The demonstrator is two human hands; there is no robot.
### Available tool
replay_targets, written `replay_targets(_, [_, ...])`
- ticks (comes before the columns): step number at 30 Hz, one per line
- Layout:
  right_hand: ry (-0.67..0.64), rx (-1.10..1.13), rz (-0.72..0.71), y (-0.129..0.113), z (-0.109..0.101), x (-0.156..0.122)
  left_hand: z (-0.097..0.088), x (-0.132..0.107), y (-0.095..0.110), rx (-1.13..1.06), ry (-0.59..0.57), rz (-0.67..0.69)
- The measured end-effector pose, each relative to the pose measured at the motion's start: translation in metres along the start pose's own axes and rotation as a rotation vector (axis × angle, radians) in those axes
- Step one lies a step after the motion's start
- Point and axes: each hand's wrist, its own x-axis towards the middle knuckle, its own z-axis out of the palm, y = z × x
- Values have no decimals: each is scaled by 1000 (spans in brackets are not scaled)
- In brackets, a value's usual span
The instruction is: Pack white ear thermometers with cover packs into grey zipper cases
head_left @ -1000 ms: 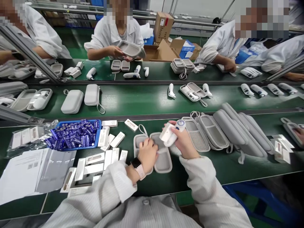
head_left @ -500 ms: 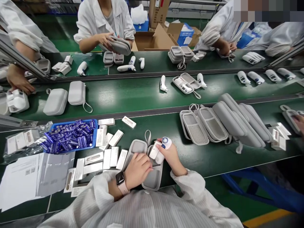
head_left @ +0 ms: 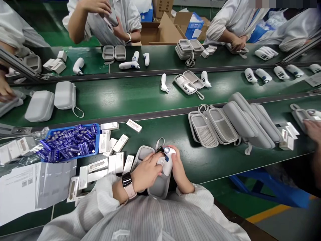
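Left corner of the green surface (head_left: 163, 127), near side: paper sheets (head_left: 17, 190). Beyond them, a blue tray (head_left: 97, 144) of purple-wrapped batteries (head_left: 70, 142). Next right, loose white boxes (head_left: 119, 162), running toward the near edge.

Middle of the near edge: grey case (head_left: 160, 187), lying open, strap loop at its far end. Left hand (head_left: 147, 170) lies across it, fingers bent; grip or mere rest, cannot tell.

Change: white device (head_left: 168, 162), held over the case half a second ago, now turned tip-away and lower, at the right half. Reads as fitting device to case; seating unconfirmed, its lower end partly covered.

Device sits just right of the left fingertips, against the inner side of the right hand (head_left: 179, 169), which has fingers wrapped round it.

Farther right, toward the far edge: stacked grey cases (head_left: 252, 125), well apart from both hands.
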Motion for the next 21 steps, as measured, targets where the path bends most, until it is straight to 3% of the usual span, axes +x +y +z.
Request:
replay_targets(4, [80, -85, -35, 8, -8, -12, 3, -2, 6, 34, -21, 18])
replay_targets(10, [-92, -194, -121, 2, -22, 2, 2, -5, 6, 105, -29, 28])
replay_targets(15, [-282, -277, -204, -15, -14, 22, -1, 0, 4, 121, -131, 72])
replay_targets(21, [-314, -292, -246, -4, -8, -6, 6, -20, 14, 71, -125, -3])
